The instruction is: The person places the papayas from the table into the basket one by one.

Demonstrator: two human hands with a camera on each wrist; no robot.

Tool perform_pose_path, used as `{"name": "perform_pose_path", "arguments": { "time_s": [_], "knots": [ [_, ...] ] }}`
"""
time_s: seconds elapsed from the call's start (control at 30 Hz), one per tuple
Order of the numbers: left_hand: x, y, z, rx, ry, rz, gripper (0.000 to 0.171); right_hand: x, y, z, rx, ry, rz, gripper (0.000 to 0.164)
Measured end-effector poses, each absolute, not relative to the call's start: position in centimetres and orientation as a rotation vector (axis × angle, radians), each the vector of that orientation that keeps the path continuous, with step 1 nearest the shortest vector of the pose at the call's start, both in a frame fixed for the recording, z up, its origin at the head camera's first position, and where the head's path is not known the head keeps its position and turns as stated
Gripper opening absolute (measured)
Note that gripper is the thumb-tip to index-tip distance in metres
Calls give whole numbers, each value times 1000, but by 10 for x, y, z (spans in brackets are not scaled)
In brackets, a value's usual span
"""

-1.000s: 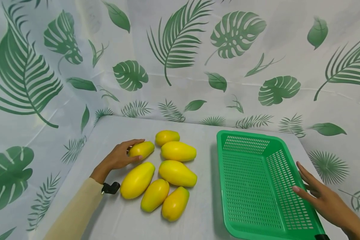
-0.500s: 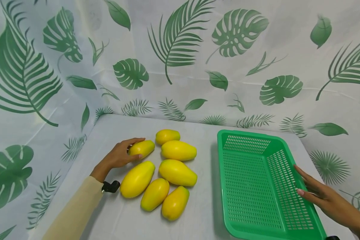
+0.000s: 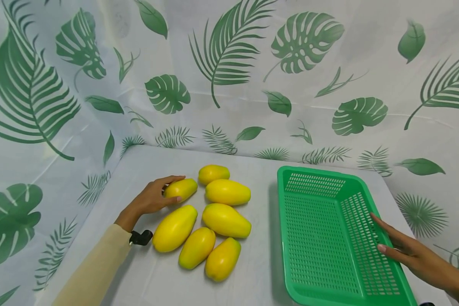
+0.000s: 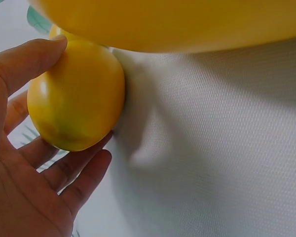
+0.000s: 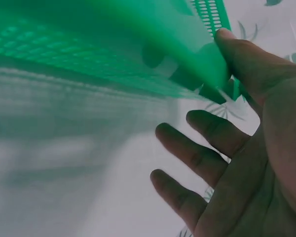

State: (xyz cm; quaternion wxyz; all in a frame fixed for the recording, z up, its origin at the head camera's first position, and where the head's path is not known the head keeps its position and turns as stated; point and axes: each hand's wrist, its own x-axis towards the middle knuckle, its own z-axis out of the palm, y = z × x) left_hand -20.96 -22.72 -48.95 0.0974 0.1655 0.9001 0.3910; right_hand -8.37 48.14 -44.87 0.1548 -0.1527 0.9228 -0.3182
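Several yellow oval fruits (image 3: 225,220) lie in a cluster left of centre on the white table. My left hand (image 3: 158,195) grips the small fruit at the cluster's far left (image 3: 183,188). In the left wrist view the thumb (image 4: 32,57) lies over that fruit (image 4: 76,96) and the fingers (image 4: 71,170) curl under it. A green perforated basket (image 3: 329,187) stands empty at the right. My right hand (image 3: 390,238) rests at its right rim, the thumb (image 5: 241,54) on the rim (image 5: 202,54) and the fingers spread outside it.
A leaf-printed white cloth (image 3: 229,63) covers the table and rises as a backdrop behind and to both sides. Bare tabletop (image 3: 260,212) separates the fruits from the basket. A small black strap piece (image 3: 140,238) sits at my left wrist.
My right hand has slid slightly down and right along the basket's rim. The left hand and the fruits have not moved.
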Motion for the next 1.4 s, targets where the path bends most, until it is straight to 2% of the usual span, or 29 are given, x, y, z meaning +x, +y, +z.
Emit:
{"name": "perform_pose_path", "arguments": {
  "time_s": [0.3, 0.7, 1.4],
  "knots": [
    [-209, -227, -490, 481, 2660, 1170, 69, -80, 477, -454, -398, 2679, -988, 86],
    [-209, -227, -490, 451, 2658, 1188, 69, -75, 467, -466, -363, 2669, -1196, 80],
    [-207, -224, -492, 375, 2655, 1179, 71, -82, 448, -465, -371, 2686, -1222, 78]
  ]
}}
